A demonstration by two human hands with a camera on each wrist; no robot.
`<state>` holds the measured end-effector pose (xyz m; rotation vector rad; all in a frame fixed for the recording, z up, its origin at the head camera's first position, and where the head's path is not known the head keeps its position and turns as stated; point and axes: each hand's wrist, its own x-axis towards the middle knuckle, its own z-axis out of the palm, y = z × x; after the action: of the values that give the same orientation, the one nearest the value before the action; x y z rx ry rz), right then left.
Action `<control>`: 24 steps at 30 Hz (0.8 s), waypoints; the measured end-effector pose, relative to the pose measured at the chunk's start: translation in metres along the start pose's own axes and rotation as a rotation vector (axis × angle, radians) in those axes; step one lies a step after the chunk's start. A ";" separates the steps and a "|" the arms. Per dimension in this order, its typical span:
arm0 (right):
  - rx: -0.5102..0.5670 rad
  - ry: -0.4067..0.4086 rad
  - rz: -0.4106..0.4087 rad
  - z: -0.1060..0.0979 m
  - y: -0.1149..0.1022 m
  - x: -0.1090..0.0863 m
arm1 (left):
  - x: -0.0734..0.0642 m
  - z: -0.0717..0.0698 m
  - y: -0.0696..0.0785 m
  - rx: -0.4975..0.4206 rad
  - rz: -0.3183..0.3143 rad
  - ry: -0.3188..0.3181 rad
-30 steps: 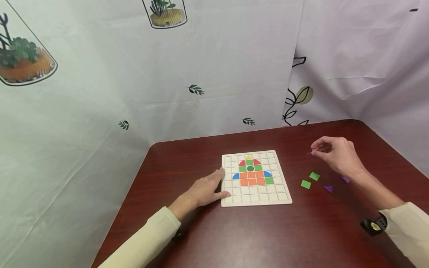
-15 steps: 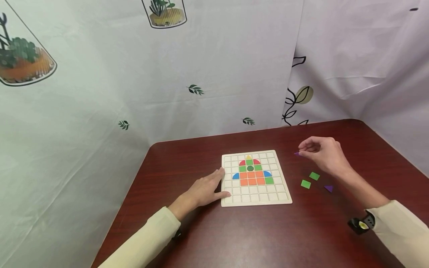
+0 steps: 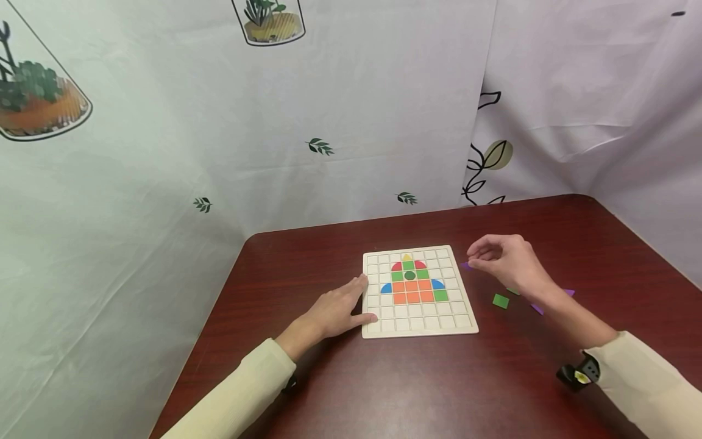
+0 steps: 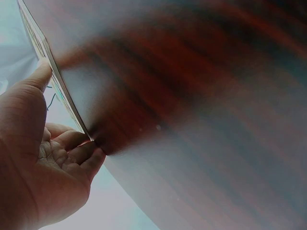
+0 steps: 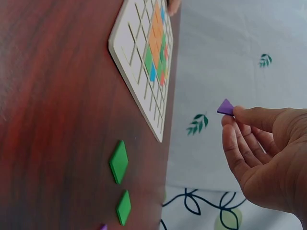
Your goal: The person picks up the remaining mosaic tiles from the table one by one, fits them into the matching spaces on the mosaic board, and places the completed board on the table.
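Note:
My right hand [image 3: 507,263] pinches a small purple triangle tile [image 5: 225,108] between thumb and fingertip, raised near the right edge of the white grid board [image 3: 417,327]. Flat coloured tiles on the board form a rocket-like figure: orange squares [image 3: 412,292], green squares, red and blue rounded pieces, a dark green circle [image 3: 409,275] and a yellow tip [image 3: 406,257]. My left hand [image 3: 331,312] rests at the board's left side, its thumb on the board's face and its other fingers extended along the edge. In the left wrist view, the fingertips touch the dark tabletop.
Right of the board lie two green square tiles [image 3: 500,301], one partly hidden by my right forearm. Purple tiles [image 3: 570,292] show on either side of that forearm. The reddish-brown table [image 3: 428,384] meets a patterned cloth [image 3: 351,201] at the back.
My right hand has moved left toward the board with the purple triangle, dipping slightly. The left hand and the board have stayed in place.

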<state>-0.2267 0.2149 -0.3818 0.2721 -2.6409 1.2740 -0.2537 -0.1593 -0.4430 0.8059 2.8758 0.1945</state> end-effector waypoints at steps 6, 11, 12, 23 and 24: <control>0.006 -0.043 0.028 0.015 -0.002 -0.003 | 0.000 0.000 0.000 -0.003 -0.001 -0.001; 0.029 -0.076 0.031 0.028 0.000 -0.006 | 0.000 0.000 0.000 -0.002 0.003 -0.002; 0.032 -0.085 0.030 0.031 0.001 -0.007 | 0.000 0.000 0.000 -0.002 0.003 -0.002; 0.024 -0.135 0.026 0.050 0.008 -0.011 | 0.000 0.000 0.000 -0.008 -0.002 -0.002; 0.027 -0.143 0.029 0.052 0.008 -0.011 | 0.000 0.000 0.000 -0.008 -0.002 -0.002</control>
<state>-0.2233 0.1799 -0.4227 0.3422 -2.7570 1.3481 -0.2538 -0.1592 -0.4427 0.8010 2.8720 0.2042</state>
